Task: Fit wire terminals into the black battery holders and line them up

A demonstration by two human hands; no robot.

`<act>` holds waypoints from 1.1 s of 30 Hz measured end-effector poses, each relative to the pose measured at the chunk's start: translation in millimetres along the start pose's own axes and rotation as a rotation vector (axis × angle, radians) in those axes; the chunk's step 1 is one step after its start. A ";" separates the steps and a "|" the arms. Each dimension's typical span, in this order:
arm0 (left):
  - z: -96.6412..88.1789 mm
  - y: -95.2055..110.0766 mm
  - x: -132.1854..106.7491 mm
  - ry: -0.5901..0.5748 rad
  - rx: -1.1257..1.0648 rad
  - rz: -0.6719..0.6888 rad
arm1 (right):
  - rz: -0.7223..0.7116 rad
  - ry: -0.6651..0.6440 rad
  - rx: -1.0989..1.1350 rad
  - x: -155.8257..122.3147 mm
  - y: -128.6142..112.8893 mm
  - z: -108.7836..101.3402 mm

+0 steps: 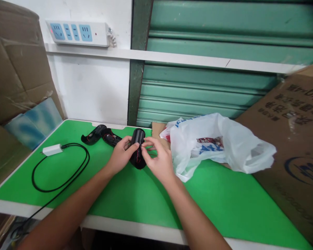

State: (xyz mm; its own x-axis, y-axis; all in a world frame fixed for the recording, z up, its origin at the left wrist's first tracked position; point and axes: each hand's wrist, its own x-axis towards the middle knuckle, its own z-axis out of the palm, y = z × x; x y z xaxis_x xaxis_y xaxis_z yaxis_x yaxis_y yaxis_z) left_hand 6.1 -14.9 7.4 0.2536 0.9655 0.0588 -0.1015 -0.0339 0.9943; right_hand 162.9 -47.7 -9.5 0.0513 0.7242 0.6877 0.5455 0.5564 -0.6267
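Observation:
Near the middle of the green table top, a black rounded plastic housing (138,163) stands tilted between my hands, with thin red wires showing inside it. My left hand (122,154) is closed on its left side, the thumb lying across the front. At its right edge my right hand (158,156) pinches with thumb and forefinger; thin wires run by those fingertips, but what exactly they hold is too small to make out. Just left of my hands lie two similar black shells, one curved (94,134) and one partly behind my left fingers (111,138), both with red wires inside.
A white charger plug (52,150) with a looped black cable (33,177) lies on the left. At right, a white plastic bag (187,146) holds small red packs. Cardboard boxes stand at left (15,59) and right (284,139). A power strip (78,33) hangs on the wall.

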 end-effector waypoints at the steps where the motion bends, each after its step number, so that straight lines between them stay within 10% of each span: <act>1: -0.8 -0.3 0.6 -0.007 -0.008 0.000 | 0.008 0.002 0.009 -0.3 -0.7 0.2; 10: -2.1 0.9 1.2 0.040 0.000 0.076 | 0.129 0.082 0.140 2.0 -0.5 -1.8; 19: -2.1 -0.8 -1.8 0.016 0.091 0.151 | 0.430 -0.116 0.504 2.1 9.7 3.3; 33: -3.1 -6.2 -4.5 -0.043 0.167 0.245 | 0.419 -0.081 0.474 3.7 6.5 1.4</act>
State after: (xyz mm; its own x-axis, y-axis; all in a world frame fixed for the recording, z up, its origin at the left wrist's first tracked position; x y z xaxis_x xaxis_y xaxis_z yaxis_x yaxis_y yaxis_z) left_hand 2.6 -18.3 0.7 0.2819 0.9117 0.2989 -0.0060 -0.3099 0.9508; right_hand 165.5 -40.9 -11.6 0.1068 0.9377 0.3307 0.0622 0.3257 -0.9434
